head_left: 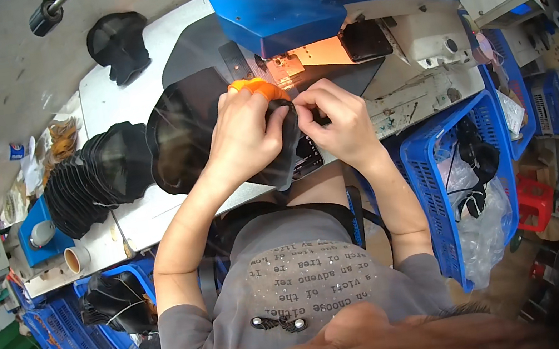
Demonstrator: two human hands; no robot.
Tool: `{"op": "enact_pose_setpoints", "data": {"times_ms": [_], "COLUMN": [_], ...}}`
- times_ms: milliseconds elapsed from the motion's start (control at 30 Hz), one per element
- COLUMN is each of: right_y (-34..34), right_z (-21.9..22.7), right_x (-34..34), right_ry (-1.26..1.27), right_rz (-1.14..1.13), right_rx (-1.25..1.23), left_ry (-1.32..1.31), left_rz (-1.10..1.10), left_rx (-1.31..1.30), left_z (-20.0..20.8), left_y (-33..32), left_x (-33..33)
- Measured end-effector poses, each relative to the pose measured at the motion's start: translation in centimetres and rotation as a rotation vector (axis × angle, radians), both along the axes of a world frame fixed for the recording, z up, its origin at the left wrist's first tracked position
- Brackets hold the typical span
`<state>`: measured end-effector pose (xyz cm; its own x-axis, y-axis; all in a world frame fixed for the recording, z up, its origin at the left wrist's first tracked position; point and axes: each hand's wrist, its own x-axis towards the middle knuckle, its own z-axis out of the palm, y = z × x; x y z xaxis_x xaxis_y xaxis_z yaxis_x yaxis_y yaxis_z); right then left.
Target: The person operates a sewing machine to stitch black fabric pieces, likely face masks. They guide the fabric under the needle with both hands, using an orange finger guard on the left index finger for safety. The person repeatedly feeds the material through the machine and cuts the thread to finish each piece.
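My left hand (244, 130) is closed on a black fabric piece (194, 133), its thumb pressed near the edge. Close beside it, the fingers of my right hand (338, 121) pinch the same piece at its upper right edge. Bright orange material (258, 89) shows at my left fingertips; whether it is cloth or finger covers I cannot tell. Both hands are just in front of the lit metal plate (286, 66) of a blue and white sewing machine (277, 12). Part of the fabric hangs over the near table edge, above my lap.
A fanned stack of black fabric pieces (95, 172) lies on the white table (176, 208) at left, another black piece (119, 47) farther back. A dark phone-like slab (366, 41) rests right of the plate. Blue baskets (438, 223) stand at both sides; a cup (77, 259) sits near the left edge.
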<state>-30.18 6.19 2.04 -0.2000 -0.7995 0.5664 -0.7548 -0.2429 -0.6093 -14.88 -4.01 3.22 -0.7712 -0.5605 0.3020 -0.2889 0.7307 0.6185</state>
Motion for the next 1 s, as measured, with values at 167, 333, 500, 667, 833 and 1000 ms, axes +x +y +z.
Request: {"op": "enact_pose_setpoints", "data": {"times_ms": [167, 333, 500, 667, 833, 1000], "right_y": [0.4, 0.5, 0.4, 0.1, -0.4, -0.6], "right_z": [1.0, 1.7, 1.5, 0.9, -0.4, -0.8], "right_x": [-0.1, 0.4, 0.7, 1.8, 2.5, 2.5], "right_ry": [0.235, 0.372, 0.386, 0.286, 0.218, 0.137], "right_rz": [0.021, 0.003, -0.031, -0.097, -0.171, -0.165], "right_rx": [-0.005, 0.08, 0.064, 0.029, -0.095, -0.152], "left_ry": [0.005, -0.032, -0.01, -0.058, -0.027, -0.022], "left_rz": [0.013, 0.017, 0.018, 0.021, 0.025, 0.025], "left_rx": [-0.09, -0.136, -0.175, -0.186, -0.204, -0.232], "left_z": [-0.5, -0.5, -0.7, -0.9, -0.9, -1.2], "left_y": [0.6, 0.7, 0.8, 0.8, 0.8, 0.8], "left_x": [-0.2, -0.4, -0.4, -0.4, -0.5, -0.2]}}
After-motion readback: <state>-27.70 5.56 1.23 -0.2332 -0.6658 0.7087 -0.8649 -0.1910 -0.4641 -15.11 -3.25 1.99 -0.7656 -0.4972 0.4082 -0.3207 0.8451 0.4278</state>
